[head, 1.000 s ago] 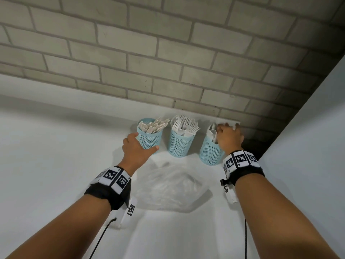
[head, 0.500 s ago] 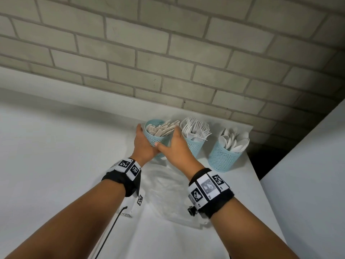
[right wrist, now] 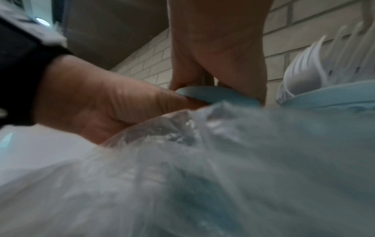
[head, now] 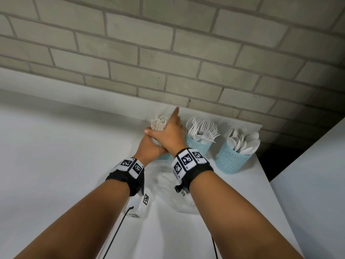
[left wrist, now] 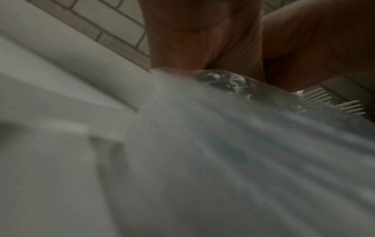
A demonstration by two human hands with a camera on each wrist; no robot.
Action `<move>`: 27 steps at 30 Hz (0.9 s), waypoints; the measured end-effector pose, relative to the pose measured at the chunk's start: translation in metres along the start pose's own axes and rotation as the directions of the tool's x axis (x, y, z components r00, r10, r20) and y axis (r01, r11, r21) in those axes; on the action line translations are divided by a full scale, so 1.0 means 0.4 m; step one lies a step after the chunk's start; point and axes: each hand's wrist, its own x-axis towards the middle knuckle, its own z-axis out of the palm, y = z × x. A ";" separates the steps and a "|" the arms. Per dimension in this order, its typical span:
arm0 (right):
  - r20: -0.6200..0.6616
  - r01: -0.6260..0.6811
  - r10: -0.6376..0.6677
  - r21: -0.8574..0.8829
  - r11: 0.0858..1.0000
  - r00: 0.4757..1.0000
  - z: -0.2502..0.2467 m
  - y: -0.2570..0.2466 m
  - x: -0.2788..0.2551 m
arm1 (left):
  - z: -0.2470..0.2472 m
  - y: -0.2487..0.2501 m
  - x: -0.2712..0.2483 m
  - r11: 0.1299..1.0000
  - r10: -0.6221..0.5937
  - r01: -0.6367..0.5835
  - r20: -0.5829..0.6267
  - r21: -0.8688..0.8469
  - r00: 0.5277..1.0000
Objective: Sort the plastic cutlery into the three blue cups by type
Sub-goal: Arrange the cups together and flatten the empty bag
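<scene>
Nearest, on the white surface point(head: 56, 165), a crumpled clear plastic bag point(head: 164, 176) lies just below the wrists; looks emptied, no loose cutlery visible on it.

Past it, both hands meet at the leftmost of 3 blue mesh cups. Left hand point(head: 149, 144) wraps the knife cup point(head: 165, 156) from its left side, thumb at the rim in the right wrist view. Right hand point(head: 169, 134) lies over the left w/ fingers bunched round the white knives point(head: 158, 124) standing in that cup, index finger pointing out toward the wall. So: hands together, left clamped on cup, right on knife bundle.

Right of them, fork cup point(head: 197, 144) holds forks point(head: 202, 128); spoon cup point(head: 230, 159) further right holds spoons point(head: 244, 142). Grey brick wall point(head: 168, 43) behind.

Step, as I judge it: sorting looks done, this is tidying/straightening the knives. Next move prob. needs the bundle seated upright, then both hands let go w/o tipping the cup.
</scene>
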 end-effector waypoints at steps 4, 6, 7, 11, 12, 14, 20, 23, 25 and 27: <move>0.127 0.121 -0.110 -0.077 0.990 0.986 -0.001 -0.013 0.022 | -0.004 -0.015 0.009 0.999 -0.047 0.046 -0.030 -0.018 0.998; 0.084 0.170 -0.162 -0.103 0.980 0.983 0.008 -0.010 0.024 | -0.003 -0.025 0.012 0.998 -0.069 0.069 -0.015 -0.002 0.998; 0.050 0.183 -0.178 -0.097 0.978 0.983 0.012 -0.008 0.022 | -0.003 -0.031 0.013 0.998 -0.069 0.069 -0.018 0.008 0.997; -0.104 0.157 -0.145 0.119 0.980 0.984 0.014 -0.003 0.026 | 0.000 -0.031 0.009 0.998 -0.067 0.068 -0.065 0.013 0.996; -0.130 0.129 -0.104 0.203 0.971 0.986 0.011 0.000 0.028 | 0.000 -0.030 0.006 0.998 -0.062 0.063 -0.068 0.018 0.996; -0.170 0.092 -0.032 0.359 0.929 0.985 0.005 0.010 0.032 | 0.002 -0.029 0.005 0.999 -0.040 0.042 -0.069 0.023 0.997; -0.208 0.106 0.024 0.591 0.800 0.978 0.002 0.030 0.031 | 0.005 -0.037 0.002 0.999 -0.040 0.039 -0.054 -0.021 0.998; -0.219 0.103 -0.012 0.409 0.907 0.976 0.008 0.024 0.031 | 0.006 -0.039 0.003 0.998 -0.062 0.062 -0.043 -0.018 0.997; -0.166 0.082 -0.033 0.300 0.950 0.986 0.007 0.018 0.032 | 0.007 -0.042 0.005 0.997 -0.071 0.071 -0.048 -0.010 0.996; -0.129 0.038 -0.008 0.230 0.972 0.992 0.008 0.014 0.040 | 0.007 -0.042 0.006 0.998 -0.063 0.063 -0.047 -0.008 0.997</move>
